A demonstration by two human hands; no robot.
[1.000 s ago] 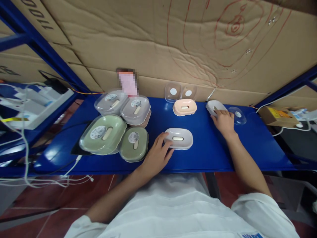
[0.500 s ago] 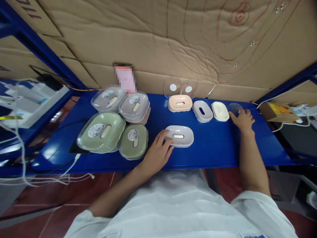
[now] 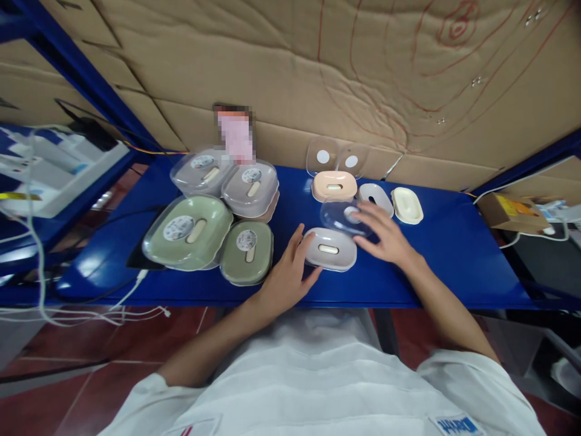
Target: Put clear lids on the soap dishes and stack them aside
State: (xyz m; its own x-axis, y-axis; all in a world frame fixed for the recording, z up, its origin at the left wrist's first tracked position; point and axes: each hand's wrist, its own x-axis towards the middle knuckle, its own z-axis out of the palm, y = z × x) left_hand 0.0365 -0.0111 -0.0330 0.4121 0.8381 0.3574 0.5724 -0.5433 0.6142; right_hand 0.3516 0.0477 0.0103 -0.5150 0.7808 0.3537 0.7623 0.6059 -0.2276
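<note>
A pale grey oval soap dish [image 3: 339, 259] with a white bar in its central slot sits near the table's front edge. My left hand [image 3: 288, 269] is at its left end, fingers spread around the rim; firm contact is hard to tell. My right hand [image 3: 385, 236] holds a clear domed lid [image 3: 338, 215] with a white round label, tilted just above and behind the dish. Behind are a peach dish [image 3: 327, 192], a grey slotted piece [image 3: 379, 194] partly hidden by my right hand, and a cream tray [image 3: 408, 206].
Lidded grey boxes [image 3: 247, 194] and green boxes [image 3: 181, 242] are grouped on the left of the blue table [image 3: 454, 266]. Two clear lids [image 3: 323, 145] lean on the cardboard wall [image 3: 254, 66]. A phone-like object [image 3: 236, 136], blurred, stands behind. White cables [image 3: 100, 318] hang at left.
My right hand has brought the clear lid from the table's right side leftward to above the grey dish. My left hand stays by the dish, its fingers now more spread.
</note>
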